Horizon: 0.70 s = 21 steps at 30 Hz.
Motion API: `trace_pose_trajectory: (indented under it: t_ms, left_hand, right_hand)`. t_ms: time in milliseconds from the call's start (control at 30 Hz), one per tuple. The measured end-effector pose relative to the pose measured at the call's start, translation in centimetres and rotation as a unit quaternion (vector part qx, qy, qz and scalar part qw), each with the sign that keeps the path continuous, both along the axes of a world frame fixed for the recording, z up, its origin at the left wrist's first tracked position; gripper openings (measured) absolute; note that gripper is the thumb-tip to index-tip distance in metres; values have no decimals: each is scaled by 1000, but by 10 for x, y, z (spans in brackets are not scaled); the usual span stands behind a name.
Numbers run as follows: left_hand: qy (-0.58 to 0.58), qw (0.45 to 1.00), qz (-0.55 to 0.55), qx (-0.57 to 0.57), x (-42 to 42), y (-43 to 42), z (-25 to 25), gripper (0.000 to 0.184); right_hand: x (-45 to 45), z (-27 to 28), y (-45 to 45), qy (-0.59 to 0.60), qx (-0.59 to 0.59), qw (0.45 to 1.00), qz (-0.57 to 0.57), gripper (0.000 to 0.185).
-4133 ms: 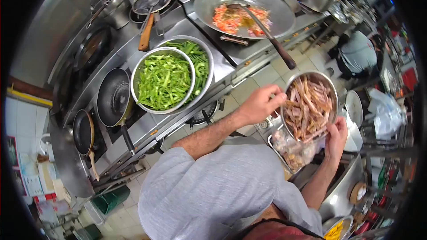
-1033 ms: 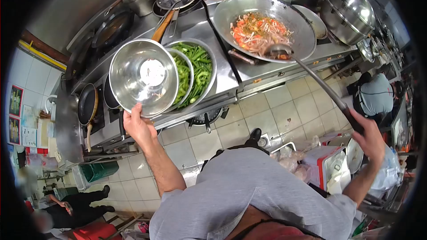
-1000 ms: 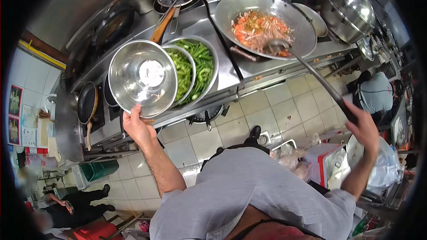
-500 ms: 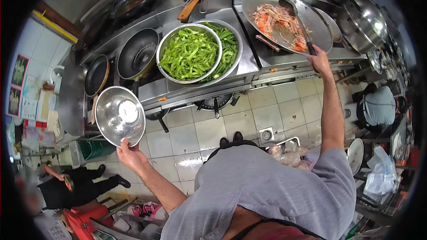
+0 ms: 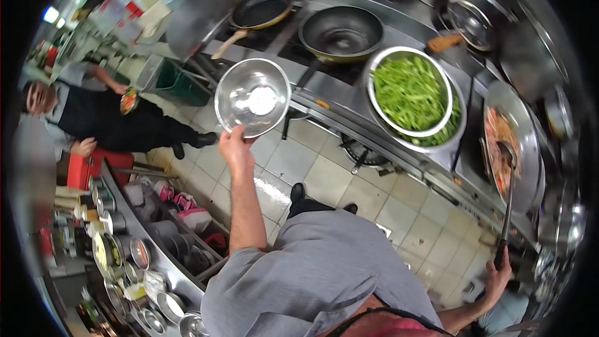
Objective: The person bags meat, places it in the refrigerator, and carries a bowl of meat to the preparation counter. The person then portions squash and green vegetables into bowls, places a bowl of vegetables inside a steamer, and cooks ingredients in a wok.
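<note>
My left hand point(image 5: 236, 150) grips the rim of a steel mixing bowl point(image 5: 240, 97), held out over the floor in front of the stove; its inside looks bare. At the far right, my right hand point(image 5: 499, 271) is closed round the dark handle of a cooking ladle point(image 5: 509, 193). The ladle's head rests in a large wok point(image 5: 527, 143), among shredded pinkish and orange food point(image 5: 499, 131). Between them, a steel bowl of sliced green vegetables point(image 5: 412, 93) sits on a wider bowl point(image 5: 458, 140) holding more greens.
Two black frying pans point(image 5: 342, 32) point(image 5: 262, 9) stand on the stove, their handles sticking out frontwards. A person point(image 5: 106, 112) at the left holds a small dish of food point(image 5: 129, 101). Behind me on the left is a counter point(image 5: 156, 249) with several metal containers. A green bin point(image 5: 178, 81) stands beside the stove.
The view has swung to the left, bringing the left counter and a person into sight. Both hands keep their hold on bowl and ladle; the ladle's head stays in the wok.
</note>
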<state>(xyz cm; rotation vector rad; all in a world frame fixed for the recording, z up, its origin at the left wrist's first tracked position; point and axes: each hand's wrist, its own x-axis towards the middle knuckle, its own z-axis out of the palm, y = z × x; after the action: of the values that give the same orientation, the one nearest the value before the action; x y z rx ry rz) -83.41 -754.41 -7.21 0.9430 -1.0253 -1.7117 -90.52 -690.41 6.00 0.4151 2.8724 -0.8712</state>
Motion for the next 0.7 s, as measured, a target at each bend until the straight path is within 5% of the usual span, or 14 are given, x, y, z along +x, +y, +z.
trace_pose_trajectory:
  t_ms: [100,167,233,267,333,400,467,533,600,667,700]
  left_hand:
    - [32,999,2,7,-5,-38,11,13]
    - [54,998,13,-9,-8,-83,21,13]
    - [85,996,17,-33,-10,-138,36,15]
    - [106,993,26,-51,-15,-167,47,16]
    - [150,982,42,-102,-23,-241,55,19]
    - [156,981,71,-93,-32,-329,54,22]
    - [170,974,123,-88,-43,-401,58,24]
    - [146,972,167,-82,-50,-471,52,25]
    - [12,972,232,-28,-49,-544,32,27]
    - [-355,907,212,-85,-41,-576,29,24]
    - [-93,971,220,2,-46,-605,9,25]
  right_hand:
    - [-44,-48,-27,-84,11,993,-87,61]
    - [-72,-108,19,133,70,988,45,59]
    - [-89,-105,13,128,181,974,46,55]
    - [-95,-97,2,125,270,954,27,54]
    - [-106,-100,-17,358,340,868,53,52]
    - [-98,-75,-90,258,227,935,-90,51]
    - [-112,-113,-96,343,42,933,-98,50]
    - [-107,-109,-157,338,75,934,-81,49]
    - [-98,-99,-203,322,43,942,-85,51]
    - [-89,-95,-235,284,-35,953,-101,47]
    - [-82,-95,-258,305,-48,946,-100,44]
